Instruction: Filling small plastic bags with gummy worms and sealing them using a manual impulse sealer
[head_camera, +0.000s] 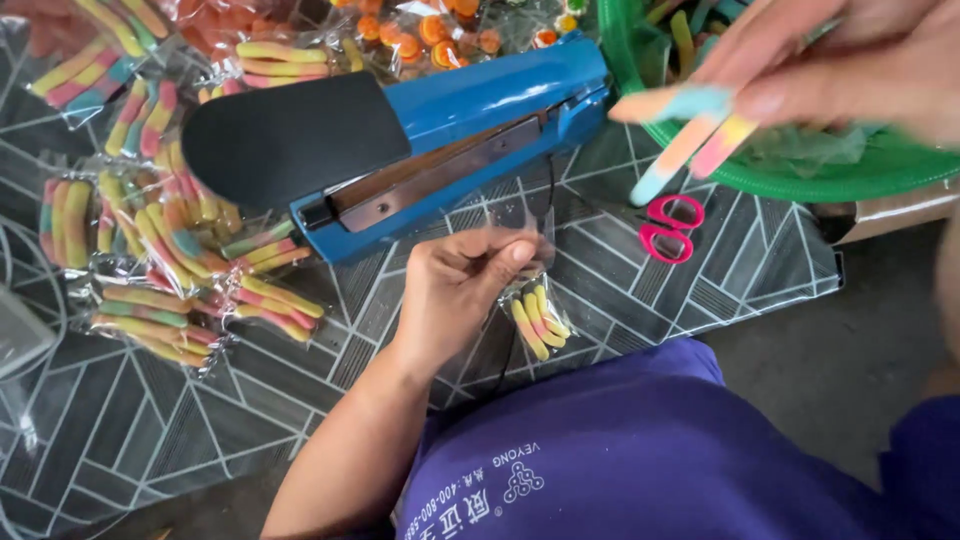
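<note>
1. The right hand (840, 70) is nearest the camera, blurred at the top right, its fingers closed in a pinch on three gummy worms (680, 135) just above the rim of the green basket (860, 175).
2. The left hand (455, 285), just below the blue heat sealer (470, 120), pinches the top edge of a small clear bag (530, 300) with thumb and fingers; a few worms already lie in the bag's bottom.
3. To do this well, I judge the left hand should spread the bag's mouth wide and keep it upright below the sealer.
4. The worms should go in endwise, together, so none catches on the film.
5. Filled packets (190, 260) lie to the sealer's left; pink scissors (672, 228) lie to its lower right on the patterned mat (700, 290).
</note>
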